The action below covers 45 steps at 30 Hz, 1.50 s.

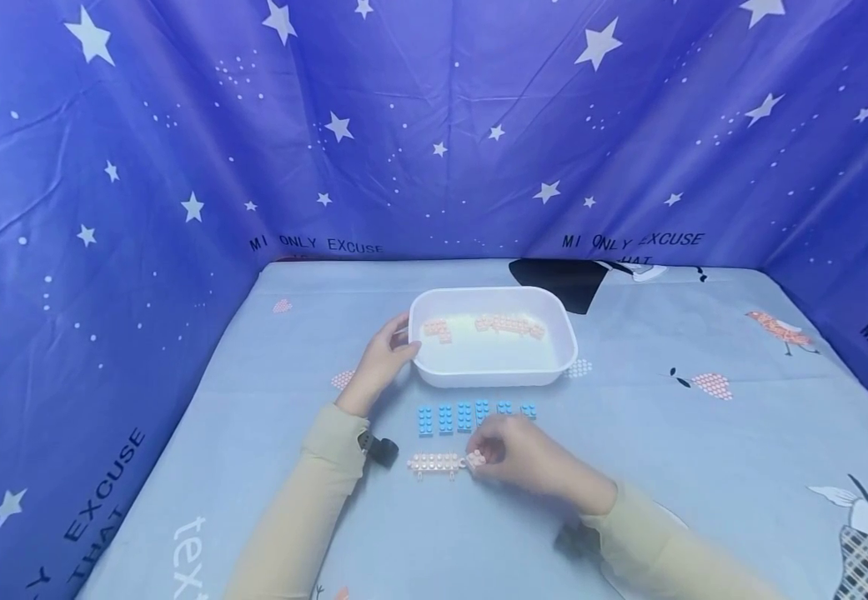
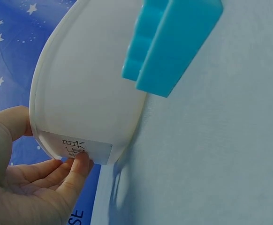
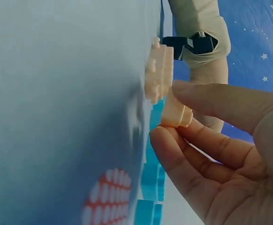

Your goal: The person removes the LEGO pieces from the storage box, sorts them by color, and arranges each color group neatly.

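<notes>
While our left hand [image 1: 383, 362] grips the white tray [image 1: 489, 379] at its left end, our right hand [image 1: 529, 457] pinches a small peach block [image 3: 173, 112] between thumb and fingers, just beside the right end of the long peach piece [image 1: 435, 462]; that piece lies lengthwise left to right on the desk [image 1: 644, 433], nearer our right hand, and we cannot tell whether block and piece touch.

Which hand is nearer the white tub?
Left. The left hand grips the white tub at its left end; the right hand is apart from it, nearer the person, pinching a peach block.
</notes>
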Each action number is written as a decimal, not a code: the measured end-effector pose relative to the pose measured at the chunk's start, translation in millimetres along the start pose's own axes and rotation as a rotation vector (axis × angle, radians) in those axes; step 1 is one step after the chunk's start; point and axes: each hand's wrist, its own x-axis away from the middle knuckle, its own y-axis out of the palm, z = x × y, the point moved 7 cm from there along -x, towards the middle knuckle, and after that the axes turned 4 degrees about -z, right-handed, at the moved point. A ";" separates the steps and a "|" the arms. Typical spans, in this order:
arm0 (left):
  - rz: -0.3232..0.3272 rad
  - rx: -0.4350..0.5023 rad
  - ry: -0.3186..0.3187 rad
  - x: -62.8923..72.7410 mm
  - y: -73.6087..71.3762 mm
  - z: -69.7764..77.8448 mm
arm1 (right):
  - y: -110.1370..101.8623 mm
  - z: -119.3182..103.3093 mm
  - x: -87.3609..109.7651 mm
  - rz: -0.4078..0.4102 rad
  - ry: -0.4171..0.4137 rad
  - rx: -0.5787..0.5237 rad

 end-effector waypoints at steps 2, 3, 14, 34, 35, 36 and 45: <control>0.000 0.003 0.001 -0.1 0.2 -0.1 | 1.6 1.2 0.6 0.007 0.000 -0.004; 0.000 0.003 0.001 -0.2 0.3 -0.3 | 2.5 2.2 0.6 0.011 0.000 -0.002; -0.001 -0.006 0.004 -1.7 0.8 -1.5 | 5.9 4.3 -0.4 0.073 0.024 0.040; 0.001 -0.015 0.005 0.9 -0.1 -2.5 | 9.2 4.4 1.7 0.061 0.074 0.045; 0.000 -0.012 0.016 1.3 0.0 -2.1 | 9.3 5.4 2.0 0.060 0.075 0.045; 0.000 -0.009 0.018 1.4 0.0 -2.6 | 8.9 6.1 2.4 0.063 0.072 0.044; 0.005 0.002 0.017 2.1 0.0 -0.3 | -20.0 5.4 3.5 0.182 -0.022 -0.004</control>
